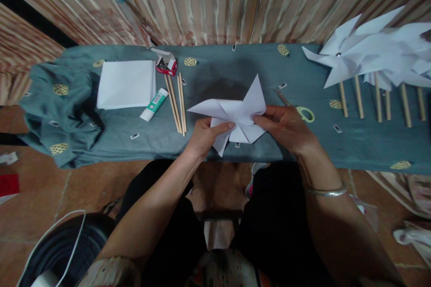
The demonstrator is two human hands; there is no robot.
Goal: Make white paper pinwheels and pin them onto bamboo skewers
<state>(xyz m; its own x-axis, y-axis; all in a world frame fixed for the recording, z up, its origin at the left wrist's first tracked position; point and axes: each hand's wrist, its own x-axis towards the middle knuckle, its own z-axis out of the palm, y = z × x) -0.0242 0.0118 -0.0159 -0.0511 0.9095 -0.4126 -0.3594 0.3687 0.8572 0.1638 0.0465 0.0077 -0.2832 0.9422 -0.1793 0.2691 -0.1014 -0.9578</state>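
Note:
A white paper pinwheel [237,114] without a stick is held above the table's front edge, its folded blades pointing outward. My left hand [205,134] pinches it at the lower left, the thumb pressed near its centre. On the right side, my right hand [284,126] grips a blade between thumb and fingers. Beside that hand lies a pair of scissors [305,114] with a pale green handle, its blades partly hidden. Several wooden sticks [177,105] lie to the left of the pinwheel.
A stack of white paper [126,84], a glue stick [154,105] and an opened red box of small metal pins [166,63] sit on the left of the green tablecloth [215,58]. Several finished pinwheels [373,47] with sticks lie piled at the right. A curtain [208,4] hangs behind.

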